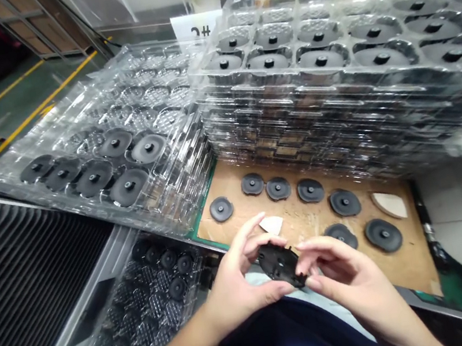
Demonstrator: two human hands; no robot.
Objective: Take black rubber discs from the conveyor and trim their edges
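Observation:
Close to my body, a black round plastic cover (278,264) is tilted between my two hands, its ribbed underside facing me. My left hand (241,276) grips its left edge, thumb below and fingers above. On the right edge, my right hand (340,269) pinches the cover between thumb and fingertips. Beyond them lies a brown cardboard sheet (239,224) bearing several similar dark discs, one of them a disc (310,190) with a small central hub. A small white wedge-shaped piece (271,225) sits just past my left fingertips.
Tall stacked clear trays (333,98) filled with discs stand at the back right. Another tray stack (159,190), partly filled, is at the left. Below it is a lower tray (146,303) with dark parts, beside a black ribbed surface (23,276). A cream wedge (389,204) lies right.

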